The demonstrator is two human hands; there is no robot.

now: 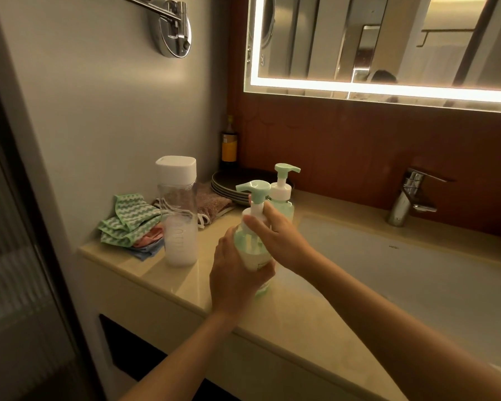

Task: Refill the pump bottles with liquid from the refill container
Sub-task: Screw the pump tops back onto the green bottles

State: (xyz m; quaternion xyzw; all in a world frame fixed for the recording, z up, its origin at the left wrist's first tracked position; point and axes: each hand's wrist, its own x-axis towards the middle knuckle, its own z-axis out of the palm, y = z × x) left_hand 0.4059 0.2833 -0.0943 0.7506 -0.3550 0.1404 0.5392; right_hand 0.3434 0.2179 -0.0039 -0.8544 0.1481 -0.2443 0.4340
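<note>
A clear green pump bottle (250,251) with a mint pump head is held just above the beige counter (171,285). My left hand (233,276) grips its body from the left. My right hand (275,237) grips the white collar under the pump head. A second pump bottle (282,195) of the same kind stands behind it, near the sink. The refill container (178,215), a tall clear bottle with a white square cap and white liquid in its lower part, stands upright to the left.
Folded cloths (128,227) and a brown towel (211,204) lie at the counter's left back. Stacked dark plates (229,186) and a dark bottle with a yellow label (229,146) sit by the wall. The white sink basin (402,264) and a chrome tap (408,198) are on the right.
</note>
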